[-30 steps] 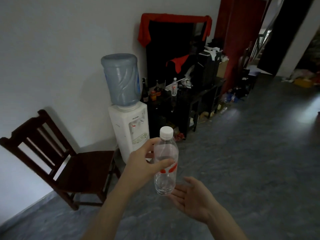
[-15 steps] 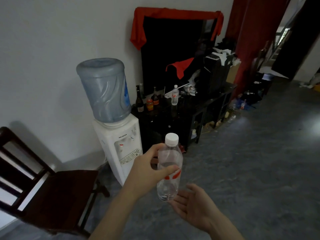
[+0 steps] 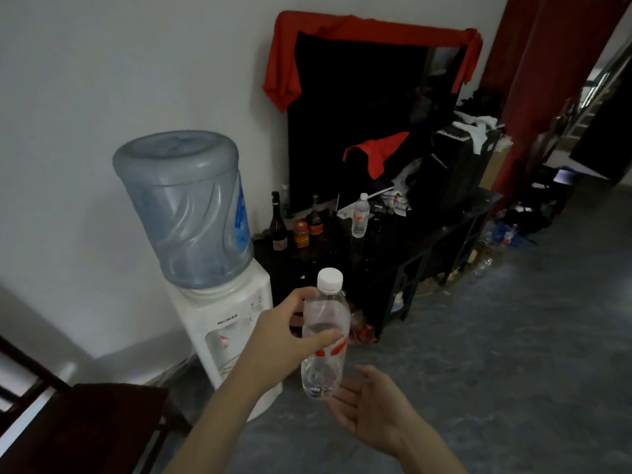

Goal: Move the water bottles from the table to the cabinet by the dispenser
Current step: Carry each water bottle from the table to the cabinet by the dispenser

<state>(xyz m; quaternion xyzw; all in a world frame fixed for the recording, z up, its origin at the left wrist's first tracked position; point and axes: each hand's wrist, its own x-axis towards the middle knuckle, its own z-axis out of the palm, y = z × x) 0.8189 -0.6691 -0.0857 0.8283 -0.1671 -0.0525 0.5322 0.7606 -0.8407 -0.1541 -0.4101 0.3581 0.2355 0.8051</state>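
Note:
My left hand (image 3: 278, 340) grips a clear water bottle (image 3: 325, 357) with a white cap and a red label, held upright in front of me. My right hand (image 3: 372, 405) is open, palm up, just under and to the right of the bottle's base. Straight ahead stands the white water dispenser (image 3: 225, 323) with its blue jug (image 3: 184, 206). To its right is the low black cabinet (image 3: 410, 241). A second water bottle (image 3: 360, 215) of the same kind stands upright on the cabinet top.
Dark glass bottles (image 3: 277, 224) and a small orange jar (image 3: 301, 234) stand on the cabinet's left end. A dark mirror draped with red cloth (image 3: 369, 32) leans behind. Clothes and boxes pile on the right end. A dark wooden chair (image 3: 85, 425) is at lower left. Grey floor (image 3: 513, 336) lies to the right.
The view has come closer to the dispenser and cabinet, which now look larger. The chair has slid to the lower left. Both hands keep the same pose around the bottle.

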